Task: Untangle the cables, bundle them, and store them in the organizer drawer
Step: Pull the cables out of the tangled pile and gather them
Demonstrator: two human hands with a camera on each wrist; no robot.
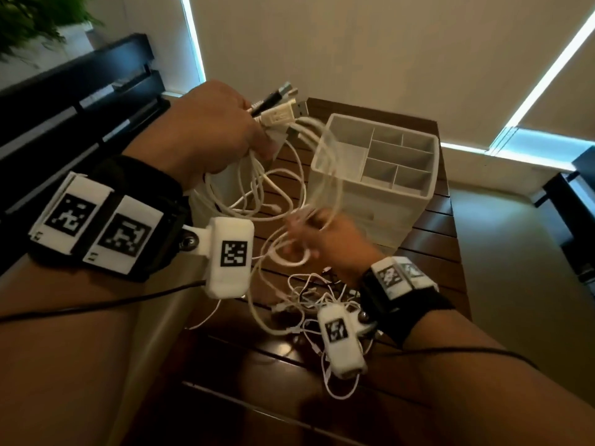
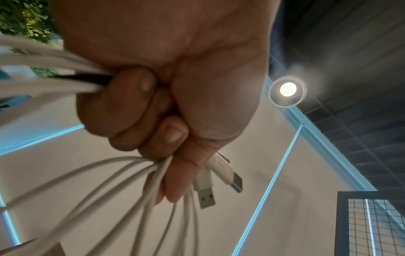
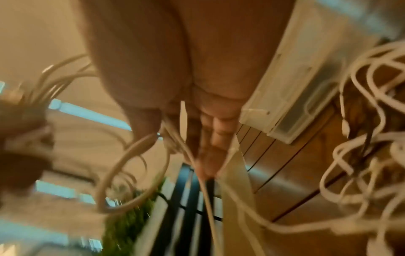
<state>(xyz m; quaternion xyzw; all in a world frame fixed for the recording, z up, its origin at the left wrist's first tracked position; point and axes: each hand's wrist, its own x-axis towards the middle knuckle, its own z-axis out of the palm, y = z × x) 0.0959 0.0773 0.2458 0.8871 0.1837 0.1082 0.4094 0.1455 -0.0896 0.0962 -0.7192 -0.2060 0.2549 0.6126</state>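
Over the wooden table (image 1: pixel 428 226) I've got a fistful of plug ends (image 1: pixel 283 106) in my left hand (image 1: pixel 209 130), fingers wrapped tight round the white cables (image 1: pixel 257 188) plus one black one. They droop in loops down to my right hand (image 1: pixel 328 239), which looks curled around a few strands lower down, though it's blurry so I can't swear how tight that hold is. More thin cables (image 1: pixel 309 304) sit in a knotted pile on the table under my right wrist. So I'd say I'm mid-untangle, nowhere near bundling. Next move, I reckon: run the right hand down the strands to comb the loops free without yanking that pile into a worse knot. White organizer (image 1: pixel 370 162) stands just behind the loops, top compartments showing; its drawers look shut.
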